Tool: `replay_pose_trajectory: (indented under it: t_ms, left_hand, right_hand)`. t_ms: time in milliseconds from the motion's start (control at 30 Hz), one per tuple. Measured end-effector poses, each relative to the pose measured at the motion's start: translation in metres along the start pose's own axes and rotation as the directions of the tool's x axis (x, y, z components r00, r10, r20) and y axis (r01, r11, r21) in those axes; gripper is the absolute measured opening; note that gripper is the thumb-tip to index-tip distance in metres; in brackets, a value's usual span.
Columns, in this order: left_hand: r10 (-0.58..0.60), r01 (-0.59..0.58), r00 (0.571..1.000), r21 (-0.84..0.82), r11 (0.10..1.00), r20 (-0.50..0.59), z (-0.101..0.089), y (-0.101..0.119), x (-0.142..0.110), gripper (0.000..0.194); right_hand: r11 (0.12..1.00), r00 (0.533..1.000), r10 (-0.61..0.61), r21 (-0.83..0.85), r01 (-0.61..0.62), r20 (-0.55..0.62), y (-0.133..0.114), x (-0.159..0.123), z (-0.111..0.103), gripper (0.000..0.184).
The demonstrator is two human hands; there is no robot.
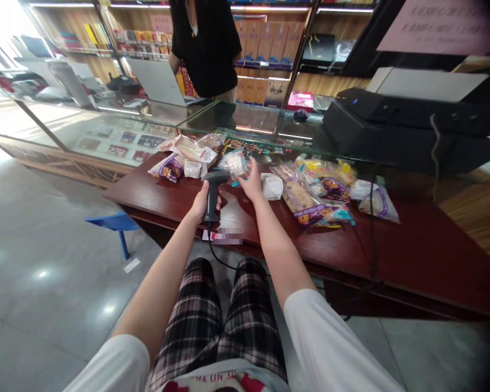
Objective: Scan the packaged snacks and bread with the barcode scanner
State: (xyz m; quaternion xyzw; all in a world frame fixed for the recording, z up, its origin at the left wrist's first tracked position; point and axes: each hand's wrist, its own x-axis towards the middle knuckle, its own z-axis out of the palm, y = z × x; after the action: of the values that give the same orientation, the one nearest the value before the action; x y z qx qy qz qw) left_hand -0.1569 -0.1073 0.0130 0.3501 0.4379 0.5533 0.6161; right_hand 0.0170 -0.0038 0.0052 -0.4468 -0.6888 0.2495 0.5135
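My left hand is closed round the grip of a dark barcode scanner, whose head points toward the snacks. My right hand holds a small clear snack packet just in front of the scanner head, fingers closed on its edge. Both hands are over a dark red wooden desk. A cable runs down from the scanner handle past my knees.
Several wrapped snacks lie in a left pile and a right pile. A black printer stands on the glass counter. A person in black stands behind it by a laptop. A blue stool is left of the desk.
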Motion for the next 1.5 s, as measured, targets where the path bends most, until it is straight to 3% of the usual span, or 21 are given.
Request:
replay_pose_trajectory:
  t_ms: [567, 800, 967, 1167, 1300, 1500]
  left_hand:
    - [0.015, -0.015, 0.999, 0.011, 1.0, 0.03, 0.01, 0.003, -0.002, 0.064]
    - [0.1, -0.101, 0.995, 0.017, 0.995, 0.022, 0.003, -0.004, 0.001, 0.068]
    - [0.096, -0.096, 0.995, 0.009, 0.995, 0.008, -0.003, -0.007, 0.004, 0.068]
    - [0.09, -0.091, 0.993, 0.007, 0.996, 0.082, 0.005, 0.0, -0.003, 0.065]
    - [0.066, -0.066, 0.996, -0.006, 0.998, 0.053, 0.01, 0.004, -0.007, 0.063]
    - [0.042, -0.043, 0.999, -0.049, 0.998, -0.02, 0.013, 0.008, -0.01, 0.064]
  right_hand:
    - [0.999, 1.0, -0.005, -0.035, 0.006, 0.029, -0.007, -0.005, 0.004, 0.078]
    - [0.999, 0.999, -0.033, 0.004, 0.033, 0.034, 0.003, -0.001, 0.006, 0.08]
    - [0.995, 0.997, -0.053, -0.084, 0.058, 0.057, -0.004, -0.004, 0.004, 0.08]
    - [0.985, 0.996, 0.011, -0.173, 0.006, 0.094, -0.017, -0.008, 0.002, 0.076]
    - [0.975, 0.997, 0.011, -0.22, 0.008, 0.082, -0.016, -0.007, 0.002, 0.079]
    - [0.882, 0.998, -0.035, -0.469, 0.054, 0.048, -0.013, -0.008, -0.005, 0.072]
